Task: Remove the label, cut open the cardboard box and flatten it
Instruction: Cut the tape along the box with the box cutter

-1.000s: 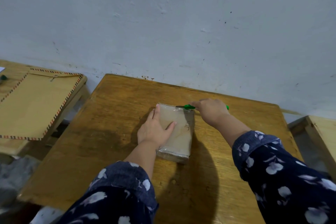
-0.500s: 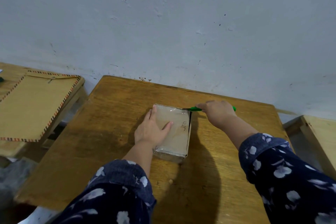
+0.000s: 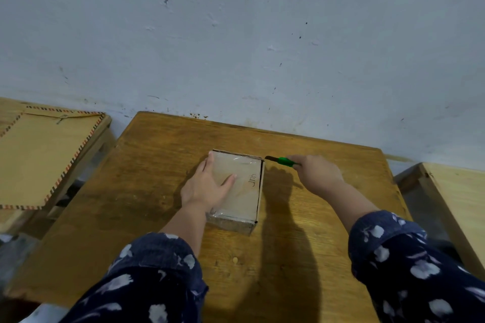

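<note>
- cardboard box, a small brown carton wrapped in shiny clear tape, lies flat near the middle of the worn wooden surface, its long sides running away from the person.
- left hand lies on the box top with its fingers straight and spread, pressing it down; no label shows on the visible faces.
- right hand has its fingers curled round a green-handled utility knife, whose dark blade tip sits just at the box's far right corner.
- a dark gap runs along the right top edge, so that seam looks already slit.
- risk: if the blade jumps out of the tape, it could sweep toward the left hand's fingertips at the far edge.
- risk: the light box may slide or twist under sideways knife force if the pressing hand eases.
</note>
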Motion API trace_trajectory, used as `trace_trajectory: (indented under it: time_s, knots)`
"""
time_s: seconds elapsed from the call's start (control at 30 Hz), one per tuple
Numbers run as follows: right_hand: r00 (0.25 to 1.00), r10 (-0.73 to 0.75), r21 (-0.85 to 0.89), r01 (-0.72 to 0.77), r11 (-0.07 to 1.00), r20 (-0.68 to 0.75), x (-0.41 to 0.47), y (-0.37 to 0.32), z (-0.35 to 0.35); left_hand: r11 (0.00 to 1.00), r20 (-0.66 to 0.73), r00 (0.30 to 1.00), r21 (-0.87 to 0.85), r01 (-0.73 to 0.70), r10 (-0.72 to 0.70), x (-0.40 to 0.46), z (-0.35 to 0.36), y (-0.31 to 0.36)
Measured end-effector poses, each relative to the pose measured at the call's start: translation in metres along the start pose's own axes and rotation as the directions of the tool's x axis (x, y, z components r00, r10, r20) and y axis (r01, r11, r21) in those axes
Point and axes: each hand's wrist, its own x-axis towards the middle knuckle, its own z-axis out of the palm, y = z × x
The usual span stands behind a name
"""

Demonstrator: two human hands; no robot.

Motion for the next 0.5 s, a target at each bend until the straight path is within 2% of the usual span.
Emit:
trace_trajectory:
  time_s: [0.07,0.13,0.2,0.23,0.37,0.5]
  knots:
    - [0.999,0.02,0.143,-0.024,0.989,0.033,-0.004,-0.006,0.008,0.999,0.061,0.998,-0.05,0.003,0.0,0.001,0.0,0.0]
    - [0.994,0.028,0.287,-0.056,0.956,0.103,-0.008,-0.014,0.017,0.962,0.176,0.984,-0.261,0.077,-0.031,0.006,-0.004,-0.001]
    - [0.991,0.026,0.345,-0.069,0.936,0.129,-0.014,-0.021,0.025,0.883,0.26,0.965,-0.442,0.16,-0.045,0.008,-0.009,-0.007]
    - [0.992,0.027,0.359,-0.071,0.931,0.125,-0.018,-0.025,0.028,0.882,0.266,0.964,-0.45,0.139,-0.016,0.004,-0.013,-0.011]
    - [0.995,0.019,0.363,-0.054,0.93,0.099,-0.037,-0.044,0.032,0.951,0.191,0.952,-0.245,-0.191,0.24,-0.028,-0.021,-0.043]
    - [0.997,-0.026,0.279,0.006,0.96,0.07,-0.064,-0.072,0.029,0.892,0.198,0.883,0.067,-0.446,0.427,-0.034,-0.029,-0.077]
